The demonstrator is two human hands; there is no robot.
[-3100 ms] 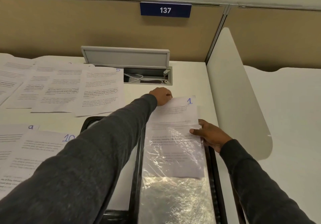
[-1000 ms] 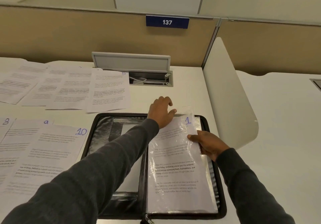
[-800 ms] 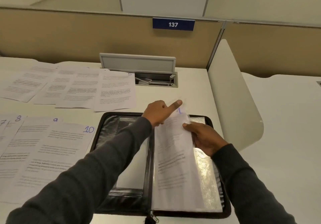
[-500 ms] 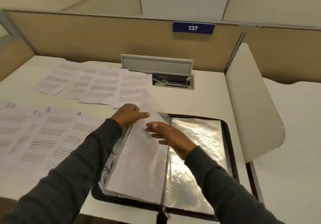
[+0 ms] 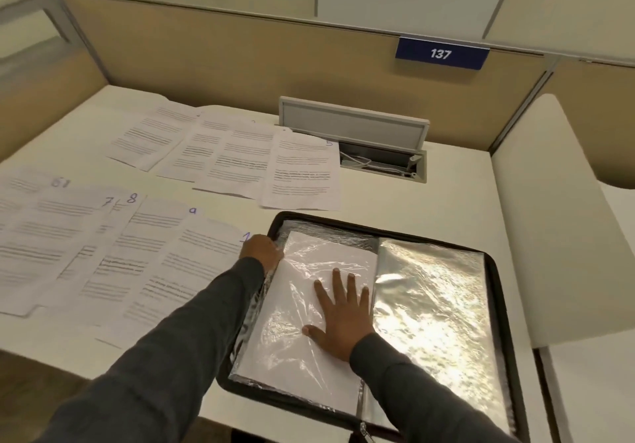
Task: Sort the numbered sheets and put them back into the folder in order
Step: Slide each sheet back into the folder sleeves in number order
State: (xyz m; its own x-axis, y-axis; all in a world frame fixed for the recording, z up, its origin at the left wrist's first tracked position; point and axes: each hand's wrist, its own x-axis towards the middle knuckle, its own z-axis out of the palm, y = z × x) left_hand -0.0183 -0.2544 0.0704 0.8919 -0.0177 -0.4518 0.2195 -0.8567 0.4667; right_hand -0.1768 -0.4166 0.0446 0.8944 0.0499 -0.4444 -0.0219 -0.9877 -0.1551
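A black zip folder (image 5: 500,291) lies open on the desk. Its left page is a plastic sleeve (image 5: 302,308) holding a sheet turned face down. My right hand (image 5: 340,315) presses flat on that sleeve with fingers spread. My left hand (image 5: 261,252) rests at the sleeve's upper left edge, fingers curled over it; what they hold is hidden. An empty shiny sleeve (image 5: 429,305) shows on the right page. Numbered sheets lie left of the folder: sheet 9 (image 5: 144,250), sheet 8 (image 5: 103,222) and the sheet nearest the folder (image 5: 192,270). Sheet 5 (image 5: 302,171) lies behind.
Several more printed sheets (image 5: 192,147) fan across the back left of the desk. A raised cable hatch (image 5: 354,129) stands behind the folder. A cream divider panel (image 5: 546,222) rises on the right, with a beige partition (image 5: 275,64) at the back.
The sleeve with sheet 1 has been turned over from the right page to the left. My right hand went from holding its edge to pressing flat on it. The view swung left.
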